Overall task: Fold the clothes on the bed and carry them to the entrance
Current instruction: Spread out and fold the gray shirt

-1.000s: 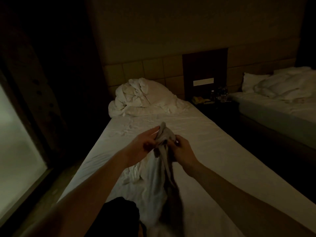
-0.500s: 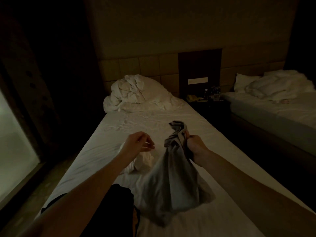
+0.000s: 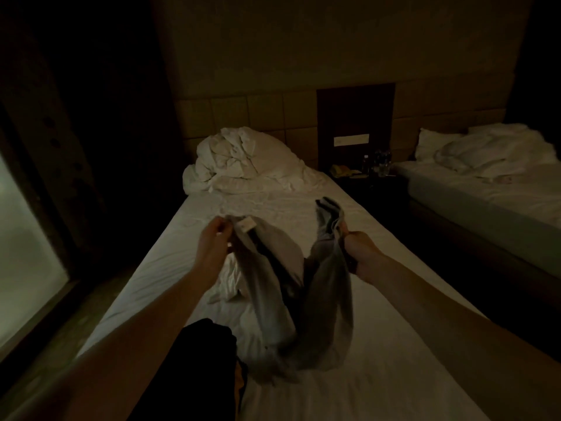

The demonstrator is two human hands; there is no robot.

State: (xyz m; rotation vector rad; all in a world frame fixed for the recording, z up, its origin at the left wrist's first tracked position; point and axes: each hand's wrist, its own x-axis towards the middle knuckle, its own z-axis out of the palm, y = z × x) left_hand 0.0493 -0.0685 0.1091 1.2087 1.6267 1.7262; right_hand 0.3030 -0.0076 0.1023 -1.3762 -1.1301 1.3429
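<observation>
I am holding a grey garment (image 3: 318,299) up over the bed (image 3: 379,375), one end in each of my hands. My left hand (image 3: 214,247) has its fingers curled round the garment's upper left edge, pinching the cloth just beside a small pale label (image 3: 246,223) sewn inside it. My right hand (image 3: 359,250) is closed in a fist round the other end, with a dark-edged bunch of the fabric sticking up above my knuckles. Between my hands the garment sags in a deep loop, and its lowest part rests on the white sheet near me, so it lies both between and below my hands. My hands are well apart, the left a little higher and farther from me than the right.

Under my left wrist a crumpled white piece of clothing (image 3: 230,281) lies on the sheet, partly hidden by the grey one. A dark garment (image 3: 206,344) lies at the near edge of the bed beside my left forearm. At the head of the bed a rumpled white duvet (image 3: 243,162) is piled against the padded headboard (image 3: 243,117). To the right stands a dark nightstand (image 3: 364,183) with bottles (image 3: 379,161) on it, then a second bed (image 3: 485,196) with its own heaped bedding.
</observation>
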